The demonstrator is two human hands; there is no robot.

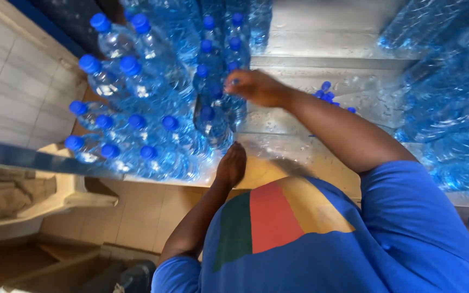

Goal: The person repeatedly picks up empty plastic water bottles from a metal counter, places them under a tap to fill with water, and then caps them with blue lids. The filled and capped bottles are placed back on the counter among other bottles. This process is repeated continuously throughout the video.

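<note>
1. The wet metal table fills the top of the view, shiny and beaded with water, running from the middle across to the right.
2. On its left stands a big cluster of blue-capped bottles, upright and packed side by side; a second heap of clear blue bottles crowds the right edge.
3. Down in front, the person's blue shirt, with green, red and yellow stripes.
4. The right hand is stretched out over the bottle cluster, fingers curled and pinching a small blue cap at the fingertips.
5. The left hand rests at the table's near edge, just beside the nearest bottles; its fingers look folded, whether they grip anything I cannot tell.
6. Loose blue caps lie on the table, just behind the right forearm.
</note>
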